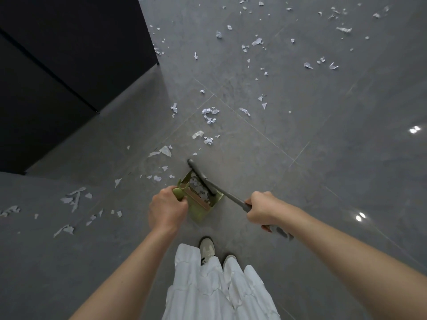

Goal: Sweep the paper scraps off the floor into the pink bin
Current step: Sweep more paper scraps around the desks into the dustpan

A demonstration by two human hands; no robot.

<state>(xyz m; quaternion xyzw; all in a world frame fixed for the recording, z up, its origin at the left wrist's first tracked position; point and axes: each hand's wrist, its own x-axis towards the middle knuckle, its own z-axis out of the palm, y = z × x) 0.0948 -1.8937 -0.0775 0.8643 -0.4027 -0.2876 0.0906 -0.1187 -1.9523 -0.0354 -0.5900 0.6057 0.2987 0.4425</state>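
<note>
White paper scraps (209, 116) lie scattered over the grey tiled floor, ahead of me and to my left. My left hand (166, 210) grips the green handle of an olive-green dustpan (201, 202), which holds a small heap of scraps. My right hand (262, 209) grips the grey broom handle (231, 199). The broom's grey head (201, 175) lies across the dustpan's mouth, touching the scraps inside. No pink bin is in view.
A dark cabinet (69, 65) fills the upper left, its base meeting the floor. My white trousers (219, 285) and pale shoes (206, 249) stand just behind the dustpan. Open floor stretches to the right, with ceiling lights reflected in it.
</note>
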